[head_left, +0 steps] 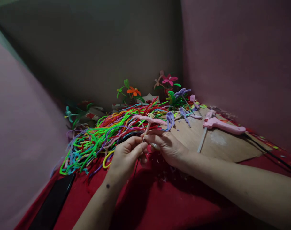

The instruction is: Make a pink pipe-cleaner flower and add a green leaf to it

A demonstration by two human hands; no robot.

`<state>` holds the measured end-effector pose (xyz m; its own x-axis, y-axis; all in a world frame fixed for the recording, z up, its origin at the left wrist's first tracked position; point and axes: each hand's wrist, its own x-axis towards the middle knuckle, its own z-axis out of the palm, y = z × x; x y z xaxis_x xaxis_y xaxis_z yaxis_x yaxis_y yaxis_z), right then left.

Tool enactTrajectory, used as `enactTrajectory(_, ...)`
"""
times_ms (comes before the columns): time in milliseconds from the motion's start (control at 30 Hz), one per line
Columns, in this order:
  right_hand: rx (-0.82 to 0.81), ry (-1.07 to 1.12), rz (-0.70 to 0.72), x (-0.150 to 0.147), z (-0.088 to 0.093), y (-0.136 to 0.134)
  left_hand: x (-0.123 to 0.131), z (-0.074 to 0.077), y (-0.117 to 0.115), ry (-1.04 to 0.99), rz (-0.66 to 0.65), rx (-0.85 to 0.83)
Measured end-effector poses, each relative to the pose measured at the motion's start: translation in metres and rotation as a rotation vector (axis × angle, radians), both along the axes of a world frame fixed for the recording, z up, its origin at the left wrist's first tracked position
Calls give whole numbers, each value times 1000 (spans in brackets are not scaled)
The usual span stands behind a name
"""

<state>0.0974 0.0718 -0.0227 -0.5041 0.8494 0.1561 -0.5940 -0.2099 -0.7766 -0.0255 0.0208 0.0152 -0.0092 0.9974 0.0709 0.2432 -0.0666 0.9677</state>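
A pale pink pipe-cleaner flower (pixel 150 120) stands upright between my hands, its petals reaching out to both sides and a cream tuft at its top. My left hand (pixel 126 155) is closed, thumb and fingers pinching the flower's thin stem low down. Just above, my right hand (pixel 166 145) is closed too, its fingertips gripping the stem under the petals. A dark lower end of the stem (pixel 136 167) shows beneath my left fingers. Something small and red (pixel 149 148) shows between the hands; I cannot make out what it is.
Behind the hands lies a heap of coloured pipe cleaners (pixel 95 137). On the right, a pink glue gun (pixel 223 124) with a black cord rests on a wooden board (pixel 222 148). Finished flowers (pixel 169 80) stand at the back. A black phone-like slab (pixel 53 201) lies front left on red cloth (pixel 159 204).
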Motion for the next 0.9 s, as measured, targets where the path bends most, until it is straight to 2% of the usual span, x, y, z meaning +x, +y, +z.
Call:
enactTrajectory(133, 72, -6, -118, -1, 1, 2, 4, -7, -3, 328, 160, 236)
enactTrajectory(200, 155, -6, -151, -1, 4, 1, 4, -10, -2, 344, 192, 274)
enactTrajectory(433, 210, -108, -74, 5, 8, -2, -1, -1, 1, -218, 19, -26)
enactTrajectory(533, 256, -128, -38, 6, 5, 2, -3, 1, 1, -380, -39, -141)
enactTrajectory(633, 223, -101, -15, 4, -1, 8, -6, 1, 3, -482, -87, -239)
enactTrajectory(767, 92, 25, 58, 0, -7, 12, -8, 0, 6, -604, -132, -301)
enactTrajectory(833, 70, 54, 102, 0, -5, 12, -8, 0, 5, -603, -155, -304)
enactTrajectory(900, 74, 54, 112, 1, -4, 11, -8, -1, 4, -508, -189, -286)
